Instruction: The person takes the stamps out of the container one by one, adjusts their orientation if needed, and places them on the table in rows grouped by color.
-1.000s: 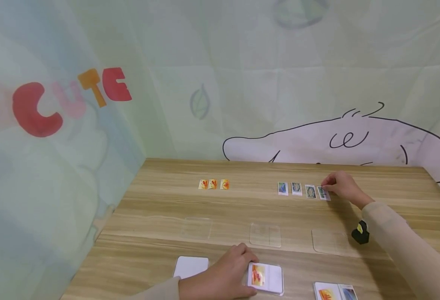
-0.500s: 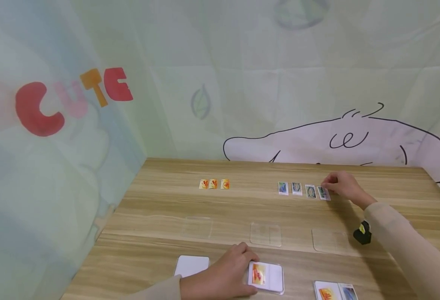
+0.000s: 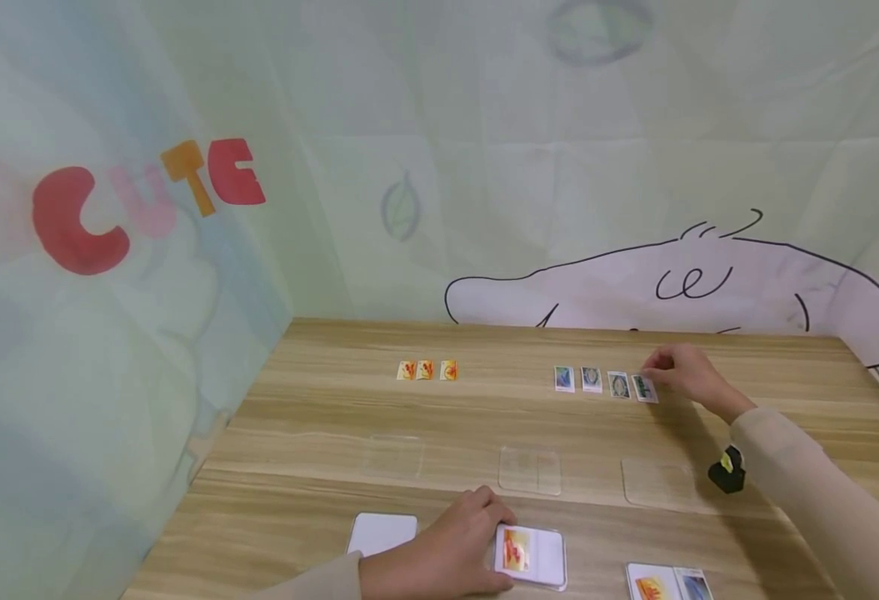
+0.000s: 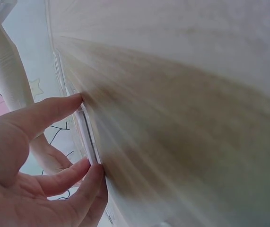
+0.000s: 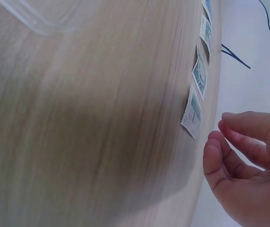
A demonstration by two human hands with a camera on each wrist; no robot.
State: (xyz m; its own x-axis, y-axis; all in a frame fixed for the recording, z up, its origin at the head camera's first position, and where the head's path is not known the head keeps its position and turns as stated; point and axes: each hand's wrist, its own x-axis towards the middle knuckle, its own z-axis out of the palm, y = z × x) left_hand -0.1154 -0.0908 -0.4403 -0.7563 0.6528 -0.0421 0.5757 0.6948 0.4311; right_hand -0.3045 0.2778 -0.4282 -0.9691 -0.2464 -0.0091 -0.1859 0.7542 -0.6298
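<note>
My left hand (image 3: 450, 542) grips the edges of a clear-edged flat case (image 3: 547, 557), thumb on one side and fingers on the other. Inside it is a white insert bearing an orange stamp (image 3: 516, 550). In the left wrist view the thumb and fingers (image 4: 59, 109) pinch the case's thin edge (image 4: 88, 135). My right hand (image 3: 685, 372) hovers beside the rightmost green stamp (image 3: 645, 388) of a row. The right wrist view has its fingers (image 5: 215, 161) loosely bent, apart from that stamp (image 5: 192, 113), with nothing visible between them.
Several blue-green stamps (image 3: 591, 380) line the table's far side; orange stamps (image 3: 425, 370) lie to their left. Clear lids (image 3: 530, 471) form a middle row. A white-filled case (image 3: 382, 533) and a two-stamp case (image 3: 670, 582) flank the held one. A black object (image 3: 727, 471) lies beneath the right forearm.
</note>
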